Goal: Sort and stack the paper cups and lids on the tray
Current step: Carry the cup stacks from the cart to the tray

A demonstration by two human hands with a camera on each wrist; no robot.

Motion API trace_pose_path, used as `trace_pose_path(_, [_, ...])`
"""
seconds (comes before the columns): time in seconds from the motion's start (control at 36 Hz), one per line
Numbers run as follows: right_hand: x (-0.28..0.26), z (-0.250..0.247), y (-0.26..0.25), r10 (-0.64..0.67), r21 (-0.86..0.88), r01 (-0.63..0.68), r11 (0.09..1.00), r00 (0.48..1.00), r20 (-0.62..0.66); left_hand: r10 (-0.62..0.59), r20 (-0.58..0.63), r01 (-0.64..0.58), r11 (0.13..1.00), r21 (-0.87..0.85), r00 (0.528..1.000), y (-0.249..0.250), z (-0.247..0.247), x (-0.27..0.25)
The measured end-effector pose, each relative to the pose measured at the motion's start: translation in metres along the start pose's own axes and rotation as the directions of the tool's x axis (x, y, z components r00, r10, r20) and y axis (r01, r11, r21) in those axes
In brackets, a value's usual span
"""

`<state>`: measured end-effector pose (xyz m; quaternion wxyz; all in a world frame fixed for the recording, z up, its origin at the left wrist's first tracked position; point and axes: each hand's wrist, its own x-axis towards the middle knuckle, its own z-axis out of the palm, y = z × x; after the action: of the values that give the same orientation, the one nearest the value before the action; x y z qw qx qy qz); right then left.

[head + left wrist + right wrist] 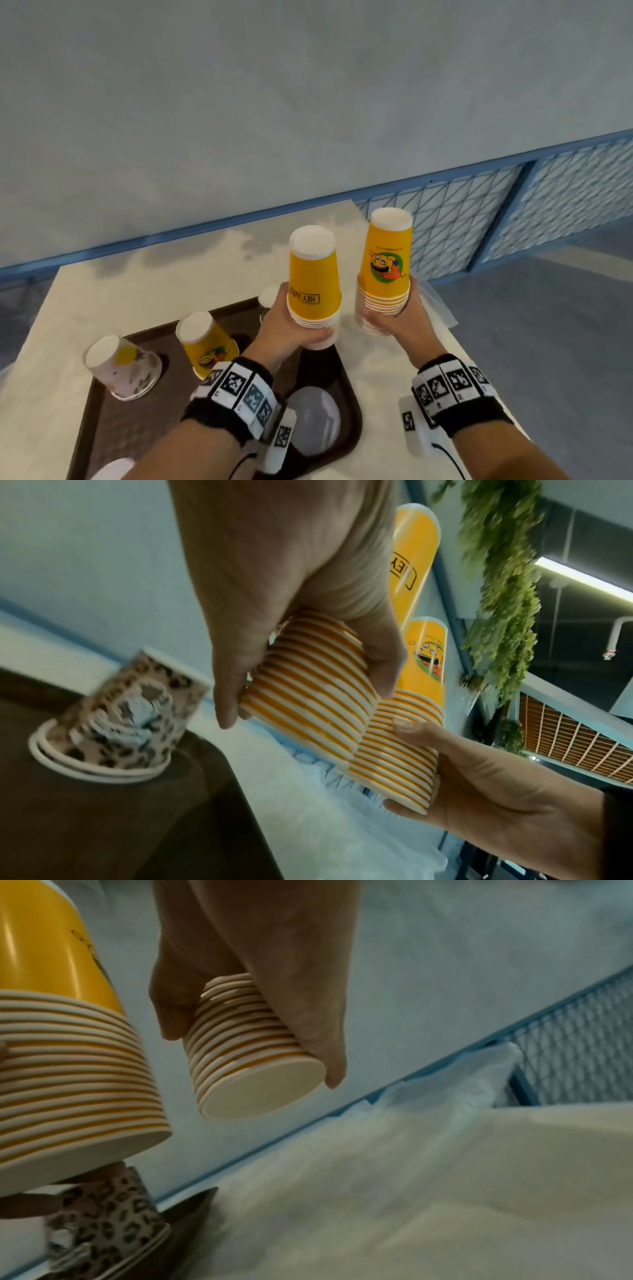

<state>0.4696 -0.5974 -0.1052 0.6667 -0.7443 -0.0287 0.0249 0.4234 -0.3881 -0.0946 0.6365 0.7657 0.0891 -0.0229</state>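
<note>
The left hand (294, 325) was curled round the rims at the bottom of an upside-down stack of yellow cups (313, 274), thumb on one side and fingers on the other, holding it in the air above the far right corner of the brown tray (102, 411). The right hand (394, 318) gripped a second yellow stack (387, 263) the same way, lifted over the pale counter (154, 291) just beyond the tray's right edge. The two stacks stood side by side, both roughly upright with bases up; in the left wrist view their rims looked to be touching, though blur made that hard to settle.

On the tray, a single yellow cup (205, 342) stood inverted near the far edge, tilted a little. A pale pink patterned cup (121, 366) sat inverted near the tray's far left corner. A leopard-print cup (126, 710) stood inverted at the far right corner, mostly hidden behind the left hand in the head view. A translucent lid (315, 418) lay flat by the tray's right edge, near the left wrist. A crumpled clear plastic bag (445, 1096) lay at the counter's far right edge.
</note>
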Motion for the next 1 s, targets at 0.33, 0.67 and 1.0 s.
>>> trace_pose_path(0.33, [0.021, -0.019, 0.051, 0.116, 0.013, -0.116, 0.993, 0.993, -0.017, -0.076, -0.021, 0.075, 0.997, -0.028, 0.997, -0.024, 0.065, 0.042])
trace_pose_path(0.67, [0.024, -0.022, 0.068, 0.134, -0.052, -0.138, 0.989, 0.988, -0.080, -0.113, -0.031, 0.116, 0.989, 0.095, 0.993, -0.044, 0.075, 0.049])
trace_pose_path(1.0, [0.003, -0.021, 0.046, 0.145, -0.322, -0.173, 0.931, 0.983, -0.109, -0.118, -0.037, 0.122, 0.975, 0.183, 0.992, -0.038, 0.069, 0.027])
